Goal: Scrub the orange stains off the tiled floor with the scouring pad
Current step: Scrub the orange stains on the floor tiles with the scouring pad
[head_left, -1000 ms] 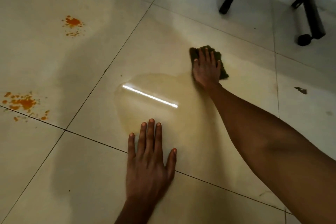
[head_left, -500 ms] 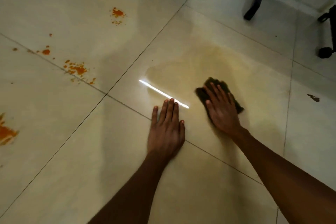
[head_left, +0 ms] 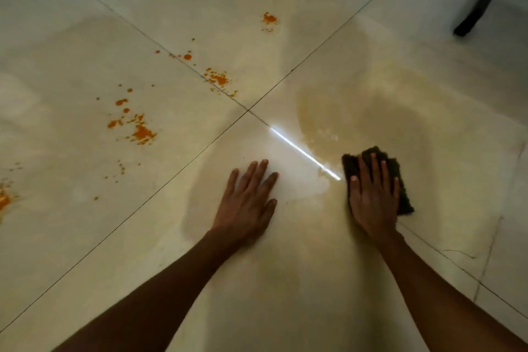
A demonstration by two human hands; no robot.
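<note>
Your right hand presses flat on the dark green scouring pad at right of centre, left hand splayed empty on wet cream tiled floor; the film could slip your bracing palm, and orange stains upper left remain untouched.

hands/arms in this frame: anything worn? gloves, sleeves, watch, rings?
Nothing worn that shows. Both the left hand and the right hand are bare, with no gloves. Both forearms are bare up to the frame edge, so no sleeve or cuff is in view. No watch, band or bracelet at either wrist, and no rings visible on the fingers. Fingernails are short and look unpainted.
</note>
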